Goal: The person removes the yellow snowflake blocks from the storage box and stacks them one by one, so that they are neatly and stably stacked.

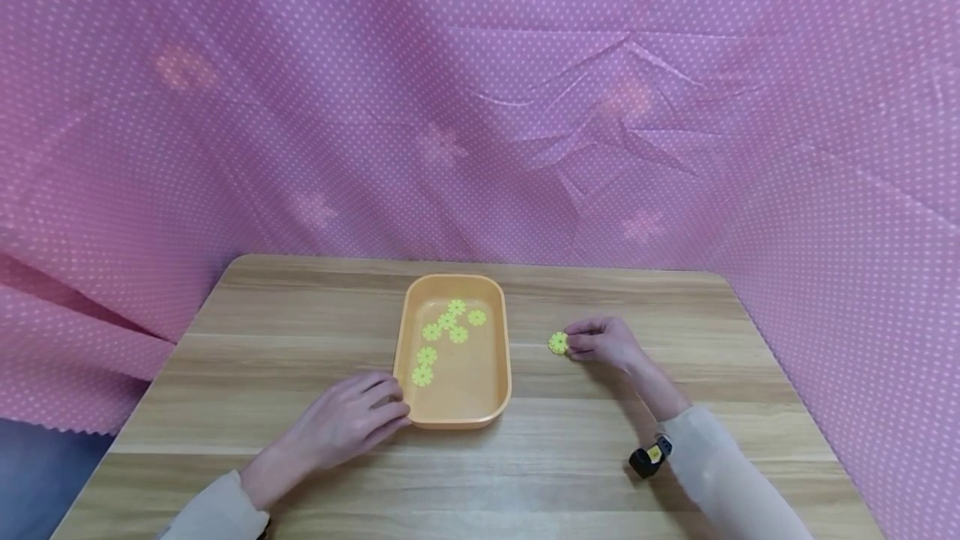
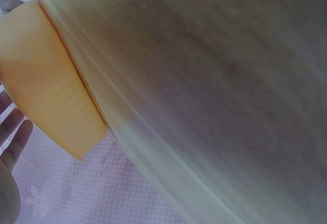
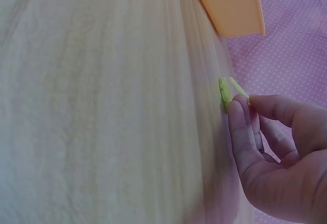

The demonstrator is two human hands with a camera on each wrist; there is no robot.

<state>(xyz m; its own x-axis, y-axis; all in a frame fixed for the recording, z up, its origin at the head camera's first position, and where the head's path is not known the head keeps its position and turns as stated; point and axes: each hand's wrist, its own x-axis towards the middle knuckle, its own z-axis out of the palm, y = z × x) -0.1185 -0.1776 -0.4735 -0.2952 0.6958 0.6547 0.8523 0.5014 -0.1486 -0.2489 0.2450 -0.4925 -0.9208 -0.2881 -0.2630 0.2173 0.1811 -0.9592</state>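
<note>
An orange rectangular tray point(image 1: 496, 407) stands on the table, and several yellow-green, notched, flower-shaped discs point(image 1: 458, 335) lie in it. My left hand point(image 1: 347, 420) touches the tray's near left corner with its fingertips; in the left wrist view its fingers point(image 2: 15, 140) are fairly straight beside the tray's rim point(image 2: 61, 143). To the right of the tray, my right hand point(image 1: 606, 343) pinches a flower-shaped disc point(image 3: 238, 88) between thumb and fingers. That disc is tilted, close beside another yellow-green piece point(image 3: 224, 94) near the table surface. How many pieces are there cannot be told.
The wood-grain table point(image 1: 315, 307) has rounded far corners. A pink dotted curtain point(image 1: 480, 107) hangs behind it and along both sides. A black device with a strap point(image 1: 649, 457) is worn on the right wrist.
</note>
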